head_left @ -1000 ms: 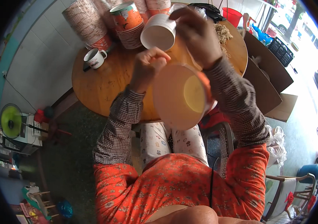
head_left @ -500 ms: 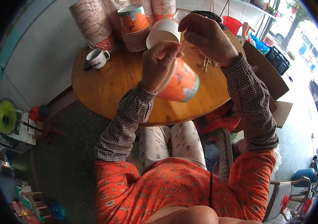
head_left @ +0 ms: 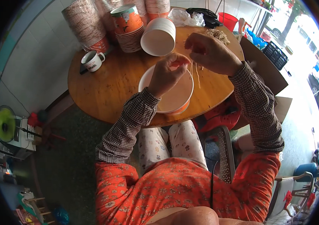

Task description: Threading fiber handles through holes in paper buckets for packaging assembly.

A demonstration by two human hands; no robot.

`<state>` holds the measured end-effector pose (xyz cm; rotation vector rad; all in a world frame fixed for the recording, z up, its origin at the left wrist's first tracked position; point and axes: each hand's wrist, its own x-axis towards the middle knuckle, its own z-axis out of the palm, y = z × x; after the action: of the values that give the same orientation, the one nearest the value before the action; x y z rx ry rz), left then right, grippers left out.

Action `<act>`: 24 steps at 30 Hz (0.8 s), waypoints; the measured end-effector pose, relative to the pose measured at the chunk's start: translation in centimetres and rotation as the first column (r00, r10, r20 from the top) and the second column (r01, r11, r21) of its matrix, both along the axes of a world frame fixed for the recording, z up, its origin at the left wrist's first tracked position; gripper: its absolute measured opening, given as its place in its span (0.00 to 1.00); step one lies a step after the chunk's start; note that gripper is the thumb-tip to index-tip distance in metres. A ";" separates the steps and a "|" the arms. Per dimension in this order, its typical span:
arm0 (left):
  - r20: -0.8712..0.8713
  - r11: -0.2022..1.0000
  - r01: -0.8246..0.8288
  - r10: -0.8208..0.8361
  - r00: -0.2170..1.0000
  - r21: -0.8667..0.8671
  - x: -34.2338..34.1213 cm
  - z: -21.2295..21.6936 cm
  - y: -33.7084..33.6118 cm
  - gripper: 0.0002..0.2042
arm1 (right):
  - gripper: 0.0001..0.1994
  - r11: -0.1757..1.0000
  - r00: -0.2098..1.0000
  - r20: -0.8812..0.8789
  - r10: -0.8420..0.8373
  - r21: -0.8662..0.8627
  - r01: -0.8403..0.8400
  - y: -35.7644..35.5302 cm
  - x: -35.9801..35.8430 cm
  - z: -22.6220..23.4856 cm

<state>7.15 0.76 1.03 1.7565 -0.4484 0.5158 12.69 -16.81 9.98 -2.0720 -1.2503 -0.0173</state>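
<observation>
My left hand (head_left: 168,74) is closed in a pinch on thin string (head_left: 198,78), and loose ends dangle past its fingertips. Beneath it is a large paper bucket (head_left: 157,98), white inside and orange outside, its opening tipped towards me. Whether the bucket hangs from the string or rests on the table is hard to tell. My right hand (head_left: 215,55) is just up and to the right, thumb and finger pinched at the string. Behind my right hand lies a tangled bundle of pale strings (head_left: 218,35).
On the round wooden table (head_left: 103,90) stand nested white paper buckets (head_left: 158,39), an orange stack (head_left: 127,22), tall wrapped stacks (head_left: 82,22) and a white mug (head_left: 92,61). A clear plastic bag (head_left: 182,17) and a black bag (head_left: 204,17) lie at the back. Cardboard (head_left: 262,67) leans at right.
The bucket has swung so its opening now faces me instead of its orange side. My right hand has lowered and moved slightly right, and string ends hang loose between my hands.
</observation>
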 end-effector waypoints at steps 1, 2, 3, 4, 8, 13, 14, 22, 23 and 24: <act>-0.031 0.992 0.071 -0.074 0.997 -0.102 0.1 0.0 -0.6 0.06 | 0.08 1.000 1.000 0.026 -0.014 -0.011 0.014 -0.4 0.1 -0.1; -0.056 0.970 0.131 -0.145 0.988 -0.205 0.1 0.2 -1.1 0.06 | 0.08 0.999 0.998 0.052 -0.021 -0.023 0.023 -0.7 0.2 -0.2; -0.057 0.969 0.135 -0.149 0.987 -0.205 0.3 0.1 -1.3 0.06 | 0.08 0.999 0.998 0.051 -0.026 -0.023 0.027 -0.9 0.2 -0.3; -0.083 0.971 0.148 -0.166 0.983 -0.187 0.5 0.0 -1.5 0.06 | 0.09 1.000 0.998 0.063 -0.022 -0.011 0.022 -1.0 0.1 -0.4; -0.196 0.957 0.159 -0.209 0.958 -0.242 1.4 -0.1 -2.1 0.06 | 0.10 0.995 0.992 0.092 -0.090 0.046 0.086 -1.9 0.6 -1.1; -0.200 0.973 0.124 -0.163 0.966 -0.193 1.9 -0.8 -1.8 0.05 | 0.08 0.979 0.965 0.200 -0.167 -0.081 0.187 -4.0 0.8 -1.8; -0.232 0.971 0.148 -0.190 0.954 -0.186 1.7 -0.7 -1.8 0.05 | 0.08 0.972 0.953 0.230 -0.195 -0.086 0.220 -4.1 0.5 -2.1; -0.256 0.961 0.270 -0.277 0.926 -0.062 0.9 -1.1 -3.8 0.03 | 0.03 0.989 0.897 0.420 -0.140 0.014 0.147 -5.6 -4.5 -2.7; -0.151 0.946 0.319 -0.325 0.934 -0.064 0.6 -1.2 -4.3 0.02 | 0.03 0.991 0.873 0.471 -0.124 0.011 0.134 -6.0 -5.2 -2.5; -0.241 0.924 0.357 -0.380 0.893 -0.135 0.1 -1.1 -4.7 0.02 | 0.03 0.990 0.876 0.464 -0.128 0.011 0.138 -6.4 -5.9 -2.2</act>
<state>7.28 -3.89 -0.07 1.5761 -0.5459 0.0274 6.79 -23.26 7.79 -2.2477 -1.3782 -0.6003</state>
